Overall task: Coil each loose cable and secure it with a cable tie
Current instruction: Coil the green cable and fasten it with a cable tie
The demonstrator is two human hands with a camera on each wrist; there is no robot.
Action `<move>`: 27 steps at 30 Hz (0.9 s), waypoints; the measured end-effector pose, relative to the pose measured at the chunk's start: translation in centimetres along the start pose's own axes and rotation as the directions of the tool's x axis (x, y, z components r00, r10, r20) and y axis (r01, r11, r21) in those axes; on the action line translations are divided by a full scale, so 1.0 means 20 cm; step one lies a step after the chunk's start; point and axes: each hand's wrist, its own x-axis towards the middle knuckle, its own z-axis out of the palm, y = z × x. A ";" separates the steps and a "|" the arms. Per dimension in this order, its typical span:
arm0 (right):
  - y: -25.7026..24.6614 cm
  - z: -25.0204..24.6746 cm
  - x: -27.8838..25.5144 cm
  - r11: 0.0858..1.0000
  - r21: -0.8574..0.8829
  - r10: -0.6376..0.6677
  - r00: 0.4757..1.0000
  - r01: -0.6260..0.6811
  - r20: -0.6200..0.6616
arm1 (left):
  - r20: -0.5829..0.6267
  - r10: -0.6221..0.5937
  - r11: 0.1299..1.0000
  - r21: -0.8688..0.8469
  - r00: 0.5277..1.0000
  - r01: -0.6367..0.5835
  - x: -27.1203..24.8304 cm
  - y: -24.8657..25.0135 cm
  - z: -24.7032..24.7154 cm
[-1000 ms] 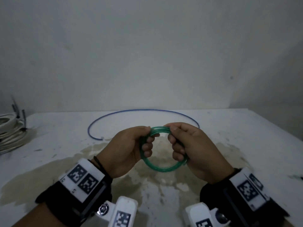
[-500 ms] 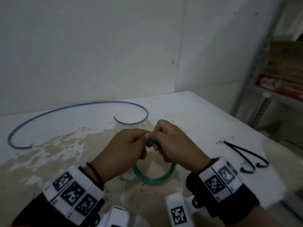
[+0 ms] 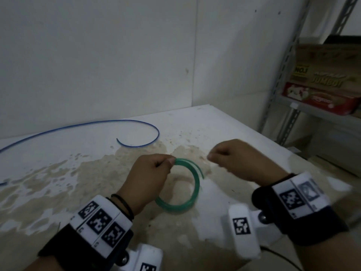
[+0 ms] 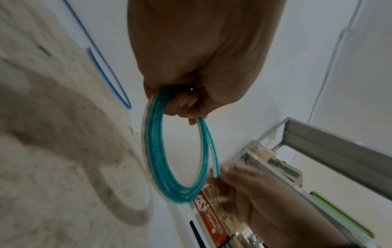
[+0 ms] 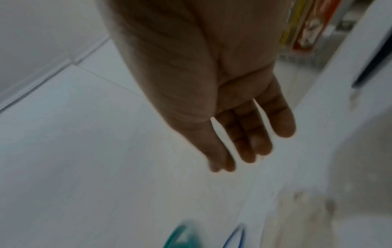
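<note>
Glossy translucent-green plastic cable coil (image 3: pixel 196 189); matt, stained white table (image 3: pixel 224 126); metal shelf (image 3: pixel 281 73).

The green cable (image 3: pixel 192 194) is wound into a round coil of several turns, held upright above the stained worktop (image 3: pixel 224 126), pinched at its top; one short loose end (image 3: pixel 199 170) springs free along the outer right side; the blue cable (image 3: pixel 82 125) lies uncoiled behind it in a wide open arc.
</note>
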 end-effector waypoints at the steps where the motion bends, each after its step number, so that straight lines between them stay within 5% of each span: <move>1: 0.06 -0.06 -0.01 0.992 -0.114 0.048 0.999 -0.049 -0.015 | -0.026 -0.044 0.997 -0.065 0.999 0.042 0.01 -0.01 0.01; 7: 0.30 -0.25 -0.13 0.805 -0.524 0.422 0.890 -0.279 0.173 | 0.046 -0.241 0.887 -0.394 0.969 0.240 0.06 -0.06 0.04; 18: 0.32 -0.17 -0.11 0.708 -0.682 0.417 0.887 -0.181 0.198 | 0.138 -0.391 0.615 -0.697 0.910 0.370 0.08 -0.07 0.00; 23: 0.11 -0.25 -0.12 0.895 -0.440 0.084 0.996 -0.072 0.009 | 0.126 -0.407 0.568 -0.741 0.904 0.359 0.09 -0.09 -0.05; 27: -0.08 -0.21 -0.11 0.989 0.080 -0.121 0.991 0.125 -0.052 | 0.097 -0.430 0.549 -0.762 0.898 0.345 0.09 -0.10 -0.11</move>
